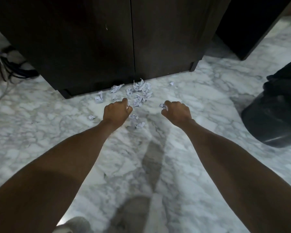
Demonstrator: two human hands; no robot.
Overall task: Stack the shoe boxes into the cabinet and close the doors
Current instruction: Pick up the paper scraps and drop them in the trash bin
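Cabinet (107, 39) sits at top of view: dark brown wood-grain laminate, flat slab fronts. Both cabinet doors (165, 36) are closed, meeting at a thin vertical seam right of centre. Small light nick on the left door. Base stands on short square feet on the floor. No shoe boxes in view.

Crumpled paper scraps (139, 91): white, creased, irregular wads, scattered on the floor right against the cabinet base, densest just below the door seam. A few loose ones lie nearer the hands, on the left and between the wrists.

Left hand (116, 111): fingers curled into a fist, bit of white paper showing at the fingertips, so it grips a scrap. Right hand (176, 111): also curled, pinching a small paper wad (163, 106) at its inner edge. Both forearms bare, stretched forward, hands apart, hovering low over the floor.

Floor (200, 101): glossy white marble tile with grey veining, faint reflections.

Right edge: black plastic bag (275, 111), shiny, wrinkled, bulging. Left edge: tangle of dark cables (15, 68) plus one pale cable running down the floor. Upper right: another dark panel (252, 22), same finish. Bottom: blurred pale shoe (72, 224).
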